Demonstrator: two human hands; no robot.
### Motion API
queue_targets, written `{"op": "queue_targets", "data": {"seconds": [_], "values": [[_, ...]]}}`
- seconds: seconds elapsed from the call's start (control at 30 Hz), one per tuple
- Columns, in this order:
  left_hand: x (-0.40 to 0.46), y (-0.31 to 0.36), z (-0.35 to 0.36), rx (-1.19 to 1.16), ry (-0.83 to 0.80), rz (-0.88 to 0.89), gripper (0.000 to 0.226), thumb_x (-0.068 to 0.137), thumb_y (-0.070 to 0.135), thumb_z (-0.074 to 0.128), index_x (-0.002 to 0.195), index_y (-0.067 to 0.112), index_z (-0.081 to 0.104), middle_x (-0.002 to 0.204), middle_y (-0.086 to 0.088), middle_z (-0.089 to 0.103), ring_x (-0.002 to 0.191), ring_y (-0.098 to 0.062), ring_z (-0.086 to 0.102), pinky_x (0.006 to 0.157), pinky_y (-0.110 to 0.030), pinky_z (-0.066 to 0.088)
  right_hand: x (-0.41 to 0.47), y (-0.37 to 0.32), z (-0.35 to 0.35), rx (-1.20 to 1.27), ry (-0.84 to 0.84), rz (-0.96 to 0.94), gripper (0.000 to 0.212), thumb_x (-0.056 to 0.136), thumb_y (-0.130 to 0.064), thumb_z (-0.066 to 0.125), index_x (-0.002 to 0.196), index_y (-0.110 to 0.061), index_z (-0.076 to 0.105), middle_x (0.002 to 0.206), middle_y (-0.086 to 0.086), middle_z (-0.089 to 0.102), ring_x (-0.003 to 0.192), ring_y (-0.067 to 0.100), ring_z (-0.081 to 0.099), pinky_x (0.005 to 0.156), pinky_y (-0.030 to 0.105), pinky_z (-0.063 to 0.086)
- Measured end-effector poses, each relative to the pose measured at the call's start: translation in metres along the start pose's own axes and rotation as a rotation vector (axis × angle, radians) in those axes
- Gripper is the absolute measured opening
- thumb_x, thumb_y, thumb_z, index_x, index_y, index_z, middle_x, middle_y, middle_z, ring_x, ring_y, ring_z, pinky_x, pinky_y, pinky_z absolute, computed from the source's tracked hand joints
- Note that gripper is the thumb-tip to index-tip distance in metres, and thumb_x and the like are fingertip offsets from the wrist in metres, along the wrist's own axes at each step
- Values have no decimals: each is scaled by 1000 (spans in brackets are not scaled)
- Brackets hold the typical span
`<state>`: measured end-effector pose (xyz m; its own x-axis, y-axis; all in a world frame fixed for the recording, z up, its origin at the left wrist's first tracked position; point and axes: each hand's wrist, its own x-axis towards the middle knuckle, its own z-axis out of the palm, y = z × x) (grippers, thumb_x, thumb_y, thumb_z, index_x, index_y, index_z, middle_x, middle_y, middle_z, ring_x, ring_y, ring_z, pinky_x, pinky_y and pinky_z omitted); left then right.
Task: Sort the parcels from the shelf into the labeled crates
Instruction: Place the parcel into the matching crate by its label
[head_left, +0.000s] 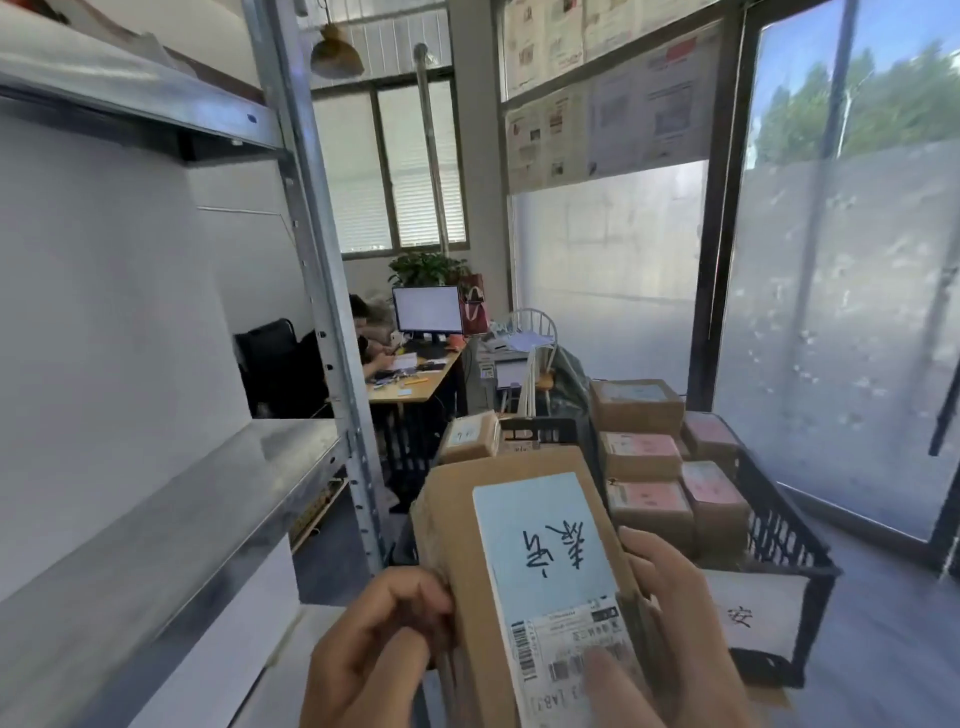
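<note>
I hold a brown cardboard parcel (457, 525) in front of me, its pale blue label with handwritten characters facing up. My left hand (374, 644) grips its left edge with curled fingers. My right hand (670, 629) holds its right side, thumb pressed on the label's barcode end. A black crate (779, 530) to the right holds several brown parcels (644, 452) with pink labels; a white sign with handwriting hangs on its near wall. Another black crate (540, 428) sits behind the held parcel, with a small parcel (470, 436) on it.
A metal shelf (171, 519) with bare steel boards fills the left side; its upright post (332, 332) stands just left of the parcel. A person sits at a desk (415, 387) with a monitor in the background. Frosted glass panels close off the right.
</note>
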<state>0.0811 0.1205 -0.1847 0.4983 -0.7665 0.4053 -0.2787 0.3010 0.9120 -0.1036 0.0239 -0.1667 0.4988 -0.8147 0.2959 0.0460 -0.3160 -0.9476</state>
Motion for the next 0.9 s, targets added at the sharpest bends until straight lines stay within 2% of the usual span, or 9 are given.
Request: {"op": "queue_targets", "data": {"seconds": [0.07,0.13,0.2,0.27,0.37,0.47,0.6,0.77,0.9], "values": [[25,-5,25,-9,46,-21,28,85,17,48,65,21,67,58,-11,55,53,-22,48,52,-23,35,28,12,-14,-207,-50,71,111,39,-90,75,138,-59,37,121,-42,59,108,-22,55,80,1,44],[44,-12,47,35,76,-50,21,77,20,54,58,19,61,52,-7,46,48,-15,38,47,-21,28,50,21,-22,-430,-162,182,127,9,-114,30,129,-78,11,126,-47,32,106,-29,40,75,1,39],[59,-19,66,59,107,-88,23,68,35,59,55,17,57,49,-6,40,46,-14,34,46,-20,25,75,28,-29,-495,-270,272,127,1,-114,18,122,-78,3,123,-36,24,97,-22,36,69,5,31],[74,-28,81,74,139,-119,27,64,41,57,54,15,56,48,-6,37,46,-14,32,45,-21,25,98,44,-34,-493,-306,270,117,12,-113,34,118,-79,-4,126,-26,26,100,-11,39,76,13,31],[97,-42,97,83,187,-202,18,69,19,51,51,14,53,46,-7,33,44,-15,28,43,-20,24,123,57,-34,-487,-322,322,114,26,-99,46,125,-76,-6,125,-18,31,116,0,42,92,26,40],[119,-56,102,146,185,-237,21,68,16,46,48,17,53,43,-8,33,42,-16,29,42,-19,25,144,67,-35,-505,-309,331,109,26,-95,41,124,-75,-4,123,-17,30,120,5,42,93,26,40],[156,-79,109,136,115,-238,23,71,15,47,52,15,60,45,-9,42,43,-17,36,43,-20,30,175,81,-43,-522,-227,327,104,30,-90,38,125,-75,-1,120,-22,29,116,-2,40,88,17,40],[212,-110,116,89,153,-144,39,90,-1,46,59,16,62,50,-9,44,45,-14,36,42,-19,31,216,89,-65,-652,-129,262,109,50,-82,64,138,-67,1,127,-17,27,120,7,37,90,26,41],[267,-142,125,24,195,-139,46,94,-10,38,63,15,60,58,-9,47,54,-21,39,50,-30,31,251,103,-91,-856,5,190,110,59,-82,67,143,-61,-2,129,-9,25,119,14,40,90,28,37]]}}
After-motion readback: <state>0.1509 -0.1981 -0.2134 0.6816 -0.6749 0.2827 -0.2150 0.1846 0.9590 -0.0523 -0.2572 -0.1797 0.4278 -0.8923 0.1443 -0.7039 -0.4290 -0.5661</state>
